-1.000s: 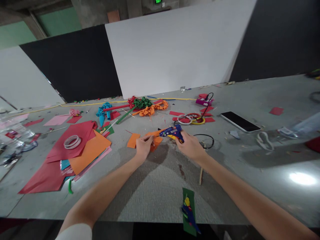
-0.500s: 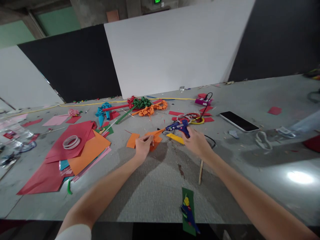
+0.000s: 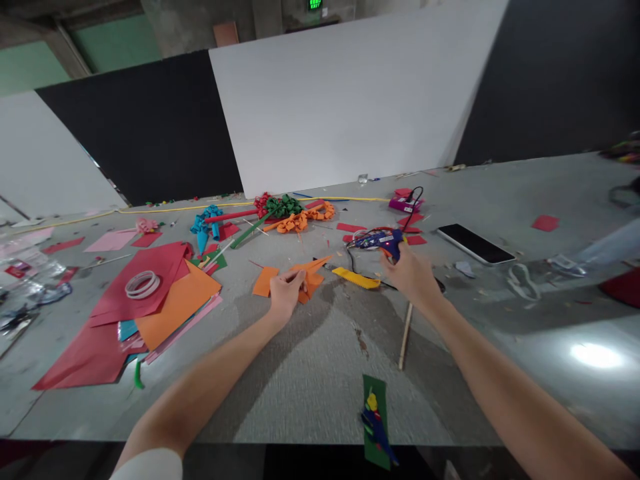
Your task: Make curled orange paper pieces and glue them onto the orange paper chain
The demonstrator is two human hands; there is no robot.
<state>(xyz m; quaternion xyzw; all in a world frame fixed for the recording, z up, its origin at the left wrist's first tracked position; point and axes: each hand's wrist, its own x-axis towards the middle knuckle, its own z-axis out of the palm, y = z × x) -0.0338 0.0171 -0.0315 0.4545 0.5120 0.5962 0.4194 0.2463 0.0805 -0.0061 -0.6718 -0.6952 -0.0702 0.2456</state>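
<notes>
Here the right hand [image 3: 411, 273] is clenched on the handle of a blue glue gun [image 3: 379, 241], whose nozzle points left above the grey table [image 3: 310, 373], near the red paper scraps and tape rings. The left hand [image 3: 286, 291] pinches a folded orange paper piece [image 3: 311, 274] lying on the table just beside a yellow strip [image 3: 356, 278]. A wooden stick [image 3: 405, 327] lies under the right forearm, a black phone [image 3: 475, 243] farther right, and stacked red and orange sheets [image 3: 165, 297] with a tape roll [image 3: 142, 284] far left.

Blue pistol-shaped plastic glue gun [image 3: 379, 240], nozzle pointing left, gripped above the grey tabletop; folded orange paper piece [image 3: 309, 275] lying flat, points outward, pinned at its left edge.
</notes>
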